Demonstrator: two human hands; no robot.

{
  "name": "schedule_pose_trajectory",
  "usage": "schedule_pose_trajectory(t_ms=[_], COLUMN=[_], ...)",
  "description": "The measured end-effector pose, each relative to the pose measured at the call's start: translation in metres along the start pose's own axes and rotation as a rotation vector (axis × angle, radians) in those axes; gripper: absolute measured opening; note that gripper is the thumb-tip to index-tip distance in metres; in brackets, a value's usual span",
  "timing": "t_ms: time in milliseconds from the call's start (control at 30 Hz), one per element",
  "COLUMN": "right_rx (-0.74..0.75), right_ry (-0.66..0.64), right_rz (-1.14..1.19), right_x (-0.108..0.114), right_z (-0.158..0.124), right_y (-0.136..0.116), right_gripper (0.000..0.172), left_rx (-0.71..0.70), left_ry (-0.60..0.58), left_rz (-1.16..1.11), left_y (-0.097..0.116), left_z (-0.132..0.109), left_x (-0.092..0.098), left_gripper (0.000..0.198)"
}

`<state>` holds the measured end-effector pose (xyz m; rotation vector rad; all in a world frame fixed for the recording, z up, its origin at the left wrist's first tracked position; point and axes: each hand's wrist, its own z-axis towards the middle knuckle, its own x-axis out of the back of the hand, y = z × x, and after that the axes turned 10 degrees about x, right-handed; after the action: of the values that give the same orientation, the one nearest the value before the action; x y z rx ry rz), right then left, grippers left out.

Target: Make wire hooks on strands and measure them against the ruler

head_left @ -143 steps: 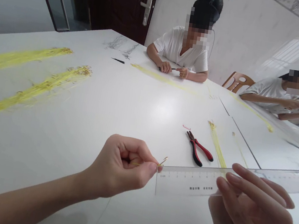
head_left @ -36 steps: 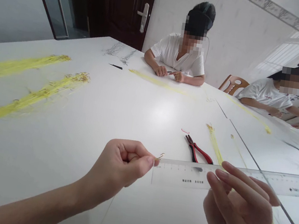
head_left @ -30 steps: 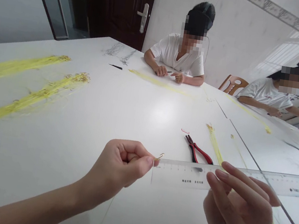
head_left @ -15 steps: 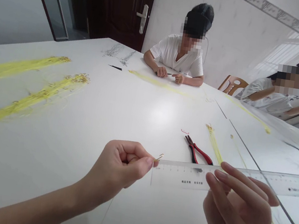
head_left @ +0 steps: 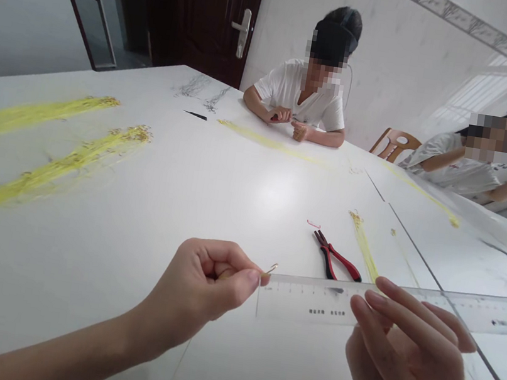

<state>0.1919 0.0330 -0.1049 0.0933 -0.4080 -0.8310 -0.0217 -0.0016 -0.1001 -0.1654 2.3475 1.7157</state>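
Observation:
My left hand (head_left: pixel 214 279) is closed in a pinch on a small gold fish hook (head_left: pixel 273 269), whose bent end sticks out past the fingertips. A bit of yellow thread shows within the curled fingers. The hook sits at the zero end of a clear plastic ruler (head_left: pixel 290 294). Farther along, my right hand (head_left: pixel 409 359) grips the ruler, its fingers bent across the front and hiding part of the scale. Whether thread also runs between the right fingertips I cannot tell. Just beyond the ruler lie red-and-black pliers (head_left: pixel 337 258).
Bundles of yellow line with hooks lie at left (head_left: pixel 72 156), and a smaller bundle (head_left: pixel 364 244) is by the pliers. A small red piece (head_left: pixel 314 224) and black tweezers (head_left: pixel 196 115) rest on the white table (head_left: pixel 214 197). Two co-workers (head_left: pixel 297 88) sit across and at right.
My hands, hook and ruler have shifted very slightly right and down, the grip unchanged. Across the table, the co-worker's hands have moved a little.

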Motion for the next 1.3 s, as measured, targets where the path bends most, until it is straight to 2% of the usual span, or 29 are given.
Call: schedule_pose_trajectory(t_ms=[133, 733, 900, 1100, 1300], right_rx=[0.079, 0.035, 0.098, 0.08, 0.06], right_ry=[0.021, 0.065, 0.046, 0.047, 0.046], right_rz=[0.007, 0.022, 0.017, 0.012, 0.032], right_x=[-0.0013, -0.0043, -0.0023, -0.0023, -0.0024], right_z=[0.0041, 0.0021, 0.003, 0.0042, 0.0032], right_y=[0.0001, -0.0015, 0.001, 0.001, -0.0005], right_gripper=[0.027, 0.028, 0.026, 0.028, 0.023], left_rx=[-0.012, -0.018, -0.022, -0.031, -0.03], left_ry=[-0.008, -0.009, -0.002, -0.01, -0.008], left_rz=[-0.012, -0.006, -0.001, -0.005, -0.013], left_y=[-0.0005, -0.001, -0.0015, -0.0023, -0.0019], left_z=[-0.0002, 0.0003, 0.0008, 0.0, 0.001], left_x=[0.0001, 0.0009, 0.0005, 0.0009, 0.0003], left_gripper=[0.016, 0.018, 0.017, 0.017, 0.016])
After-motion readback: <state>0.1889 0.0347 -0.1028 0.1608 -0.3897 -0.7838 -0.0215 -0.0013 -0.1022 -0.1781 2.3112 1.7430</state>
